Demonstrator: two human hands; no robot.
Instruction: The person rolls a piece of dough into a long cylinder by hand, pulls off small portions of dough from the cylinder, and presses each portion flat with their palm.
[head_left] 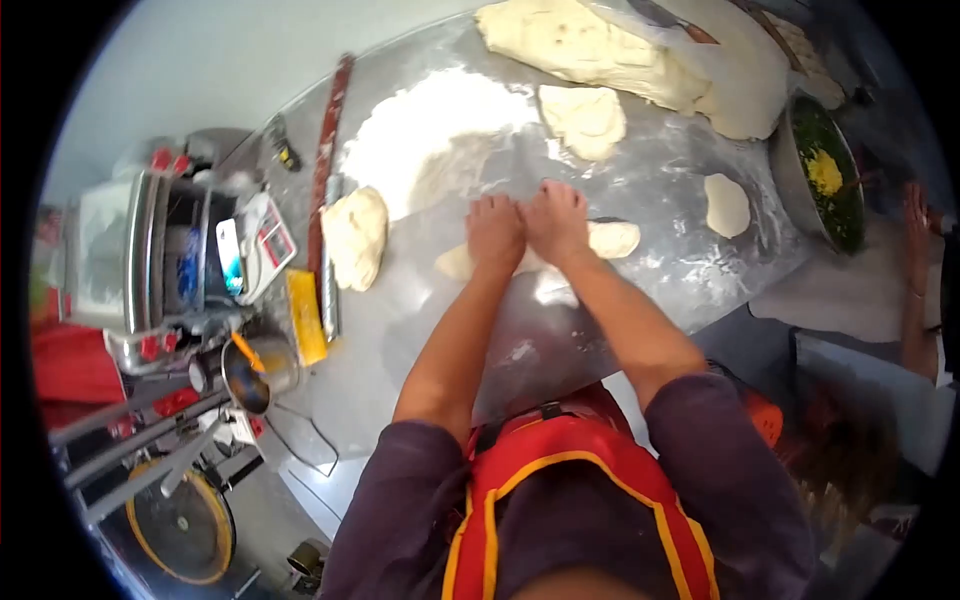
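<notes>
Both of my hands press side by side on a long roll of dough (614,239) on the metal table (420,340). My left hand (496,232) lies over its left part, and my right hand (556,222) covers the middle; their thumbs meet or nearly so. The roll's ends show on either side, its middle hidden under my palms. My fingers point forward, curved over the dough. To the left sits a separate dough lump (355,238). Ahead are a flat dough piece (583,120) and a patch of white flour (430,125). A small dough round (727,205) lies to the right.
A large dough mass (590,45) lies at the back. At right stands a metal bowl (790,165) of green filling with yellow on top. A red-brown rod (328,150), yellow scraper-like block (306,317), scale (268,245) and pot (285,362) line the left. Another person's hand (915,215) is far right.
</notes>
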